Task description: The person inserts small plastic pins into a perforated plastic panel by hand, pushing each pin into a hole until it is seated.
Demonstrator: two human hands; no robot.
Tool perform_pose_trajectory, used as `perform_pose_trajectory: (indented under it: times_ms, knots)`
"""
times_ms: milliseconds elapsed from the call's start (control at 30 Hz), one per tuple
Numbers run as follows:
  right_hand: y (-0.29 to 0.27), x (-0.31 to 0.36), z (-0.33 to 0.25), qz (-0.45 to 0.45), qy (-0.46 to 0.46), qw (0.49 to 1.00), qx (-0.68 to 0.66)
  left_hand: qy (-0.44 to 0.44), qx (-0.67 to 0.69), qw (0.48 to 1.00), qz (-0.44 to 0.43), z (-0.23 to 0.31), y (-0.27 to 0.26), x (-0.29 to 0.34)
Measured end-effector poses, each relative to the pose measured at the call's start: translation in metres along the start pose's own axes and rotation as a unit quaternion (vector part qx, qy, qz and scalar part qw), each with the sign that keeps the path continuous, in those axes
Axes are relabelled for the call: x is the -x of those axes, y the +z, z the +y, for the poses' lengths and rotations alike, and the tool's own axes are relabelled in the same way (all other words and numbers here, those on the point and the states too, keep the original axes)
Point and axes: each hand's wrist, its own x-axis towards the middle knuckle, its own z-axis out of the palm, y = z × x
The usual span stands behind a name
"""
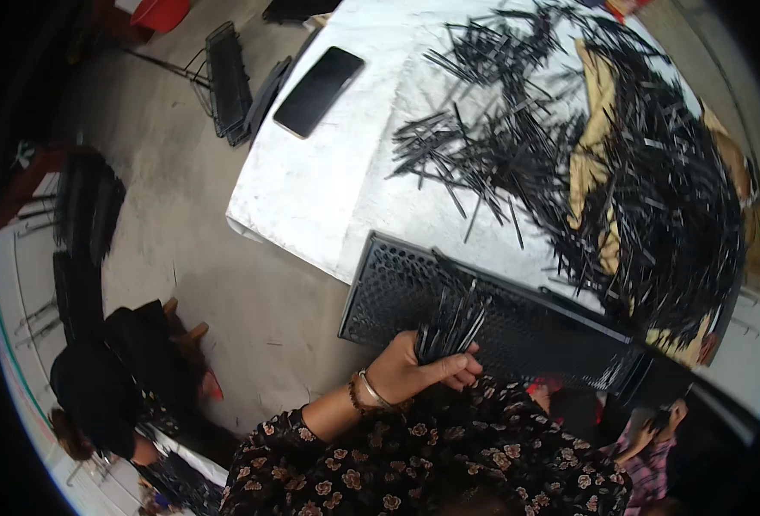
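Observation:
My left hand (436,365), with a bangle and a beaded bracelet at its wrist, is closed around a bundle of thin black strips (450,331). The strips stand up out of the fist, their ends fanned apart. Just beyond the hand lies a long black perforated tray (397,297), slanting along the near edge of the white-covered table (311,185). A few strips overlap the tray's holes. I cannot see my right hand anywhere.
A large heap of loose black strips (672,181) covers the table's right side, with tan wrapping (599,112) among it. A phone (318,92) lies at the left. A black wire rack (228,82) stands on the floor. Other people (96,387) work nearby, one in a plaid sleeve (646,447).

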Motion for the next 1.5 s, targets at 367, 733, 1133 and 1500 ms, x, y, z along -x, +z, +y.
perform_pose_trajectory:
  times_ms: [367, 733, 1133, 1500]
  knots:
    - [-0.025, 0.016, -0.024, 0.143, 0.118, 0.965, -0.185, -0.011, -0.022, 1.000, -0.005, -0.079, 0.005, 0.025]
    - [-0.021, 0.078, -0.068, 0.246, 0.064, 0.943, -0.217, 0.061, -0.012, 0.997, 0.052, -0.130, -0.014, 0.020]
    - [-0.096, 0.082, -0.143, 0.201, -0.008, 0.876, -0.439, 0.071, -0.023, 0.996, 0.052, -0.119, 0.004, 0.021]
    - [-0.129, 0.056, -0.169, 0.244, 0.028, 0.888, -0.388, 0.066, -0.034, 0.996, 0.052, -0.113, 0.008, 0.015]
